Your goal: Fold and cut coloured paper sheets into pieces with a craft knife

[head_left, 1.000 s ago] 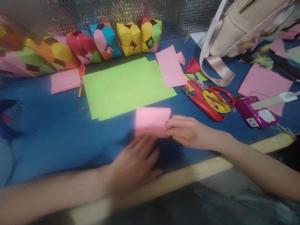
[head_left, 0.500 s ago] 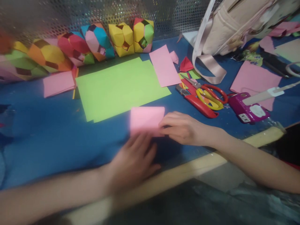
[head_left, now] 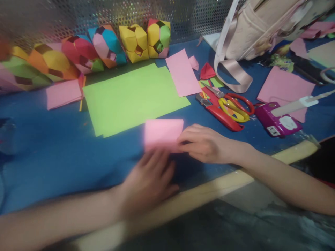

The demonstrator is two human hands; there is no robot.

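A folded pink sheet of paper (head_left: 163, 134) lies on the blue table in front of me. My right hand (head_left: 200, 143) pinches its right edge, thumb and fingers together. Along its lower edge rest the fingertips of my left hand (head_left: 153, 174), which is blurred, palm down, with fingers stretched out and a little apart. Just beyond the pink paper lie overlapping green sheets (head_left: 136, 101). A flat pink sheet (head_left: 183, 73) overlaps their right end.
Several folded-paper boxes (head_left: 133, 42) line the back by a perforated metal panel. To the right lie scissors (head_left: 235, 106), a red cutter knife (head_left: 225, 118), a purple power adapter (head_left: 277, 120) and a beige bag (head_left: 253, 35). Stacked pink paper (head_left: 64, 94) sits at left.
The view has shifted very slightly. Both hands stay in nearly the same place on the pink paper.
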